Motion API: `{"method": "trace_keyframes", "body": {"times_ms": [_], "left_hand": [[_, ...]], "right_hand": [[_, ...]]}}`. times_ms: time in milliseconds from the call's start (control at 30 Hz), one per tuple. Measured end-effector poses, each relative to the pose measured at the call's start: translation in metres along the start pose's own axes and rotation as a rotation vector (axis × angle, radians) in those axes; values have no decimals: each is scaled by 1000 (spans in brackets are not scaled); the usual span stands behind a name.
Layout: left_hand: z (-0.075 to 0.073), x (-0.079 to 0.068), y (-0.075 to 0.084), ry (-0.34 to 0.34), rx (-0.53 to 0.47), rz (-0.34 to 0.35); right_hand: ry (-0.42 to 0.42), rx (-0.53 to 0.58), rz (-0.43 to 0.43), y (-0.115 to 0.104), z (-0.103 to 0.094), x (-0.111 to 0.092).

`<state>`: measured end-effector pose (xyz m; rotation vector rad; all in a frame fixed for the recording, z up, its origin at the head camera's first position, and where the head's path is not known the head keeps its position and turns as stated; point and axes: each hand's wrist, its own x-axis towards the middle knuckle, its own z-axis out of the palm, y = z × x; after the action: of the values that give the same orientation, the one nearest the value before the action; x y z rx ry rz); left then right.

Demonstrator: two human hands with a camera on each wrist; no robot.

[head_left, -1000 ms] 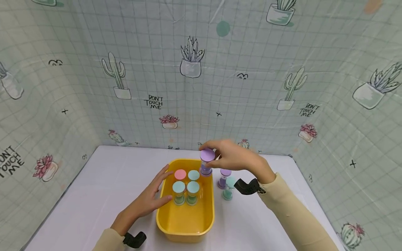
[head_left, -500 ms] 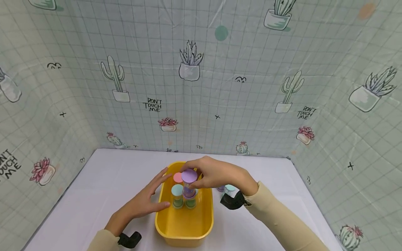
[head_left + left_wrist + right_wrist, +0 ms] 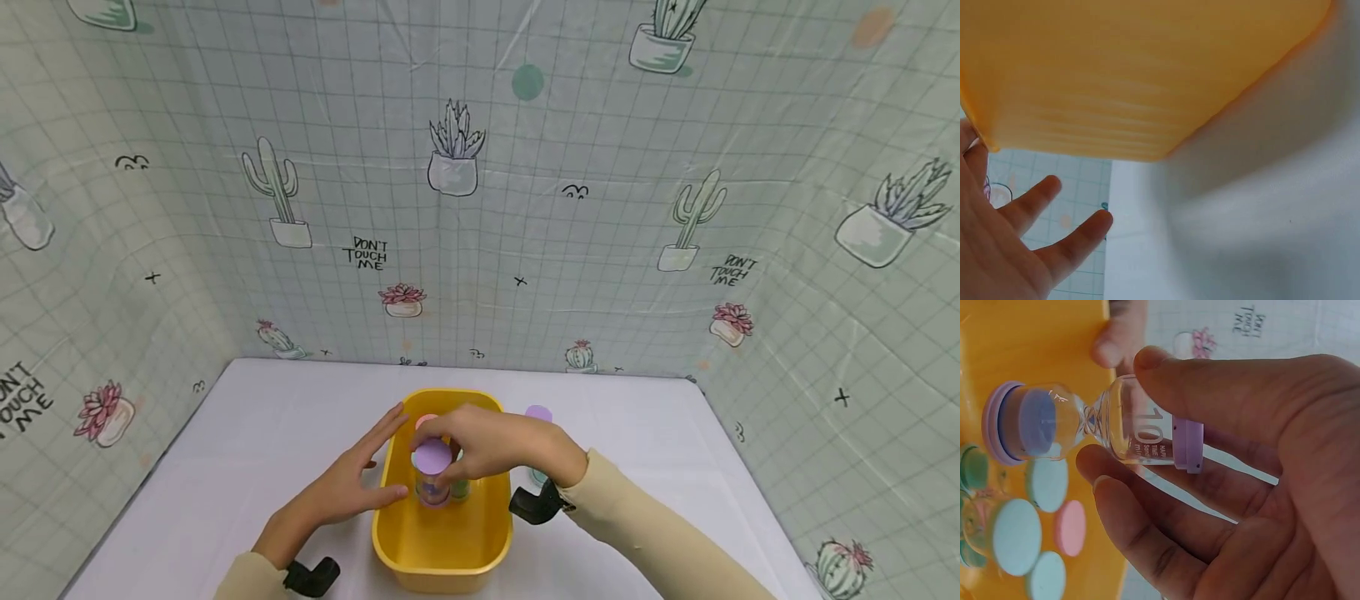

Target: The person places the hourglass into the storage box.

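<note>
My right hand point(image 3: 487, 442) pinches a purple-capped sand timer point(image 3: 432, 457) over the yellow bin point(image 3: 442, 546). In the right wrist view, the thumb and fingers hold the upper glass of this timer point(image 3: 1035, 422), marked 10 min, with purple sand in the far bulb. Below it, inside the bin, stand mint-capped timers point(image 3: 1016, 536) and a pink-capped timer point(image 3: 1070, 528), partly covered by the hand in the head view. My left hand point(image 3: 345, 483) lies along the bin's left side, fingers spread. In the left wrist view, some fingertips are at the bin wall point(image 3: 1116, 75).
On the white table point(image 3: 622, 517), right of the bin, another purple-capped timer point(image 3: 538, 412) and a mint one point(image 3: 538, 477) stand partly behind the right forearm. A grid-patterned cloth point(image 3: 480, 233) with cactus prints encloses the table's back and sides.
My right hand has carried the purple sand timer from the bin's far right edge leftward and toward me, over the timers inside. The left hand stays beside the bin.
</note>
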<state>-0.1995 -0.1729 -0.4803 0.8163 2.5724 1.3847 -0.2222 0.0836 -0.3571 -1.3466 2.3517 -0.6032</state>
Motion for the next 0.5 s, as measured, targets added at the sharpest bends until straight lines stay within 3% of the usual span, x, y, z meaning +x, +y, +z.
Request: {"method": "trace_keyframes", "body": {"times_ms": [333, 500], "left_hand": [[-6, 1, 1, -68, -17, -15], [-7, 3, 0, -101, -14, -31]], "right_hand": [[-96, -25, 66, 5, 20, 17], [-139, -55, 59, 12, 33, 24]]}}
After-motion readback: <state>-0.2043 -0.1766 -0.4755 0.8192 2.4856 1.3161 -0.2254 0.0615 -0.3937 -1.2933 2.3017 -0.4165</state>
